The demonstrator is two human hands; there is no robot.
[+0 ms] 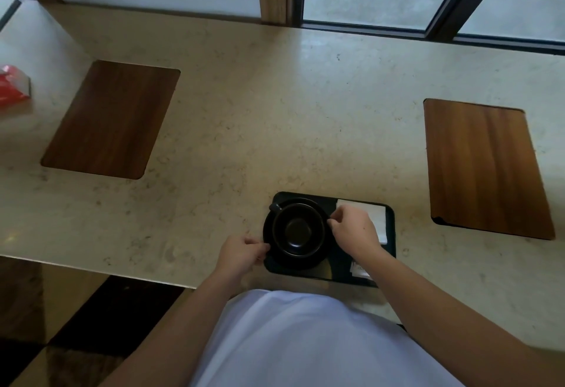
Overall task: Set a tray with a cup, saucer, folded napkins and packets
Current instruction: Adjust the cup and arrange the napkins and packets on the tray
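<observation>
While we look down from above, these lines hold:

Cup: we see a black cup (pixel 298 229) upright on a black saucer (pixel 270 259), handle toward the far left.
Saucer: it sits on the left part of a dark tray (pixel 389 252), overhanging its left edge.
Napkin: a white folded napkin (pixel 374 214) lies at the tray's far right.
Packets: small white packets (pixel 360 270) lie at the near right.
Left hand: our left hand (pixel 241 253) has its fingers pinched on the saucer's near-left rim.
Right hand: our right hand (pixel 354 229) has its fingers closed at the saucer's right rim.
Worktop: the pale stone worktop (pixel 244 111) carries two wooden boards (pixel 111 119) and a red pack (pixel 12 85) far left.
</observation>
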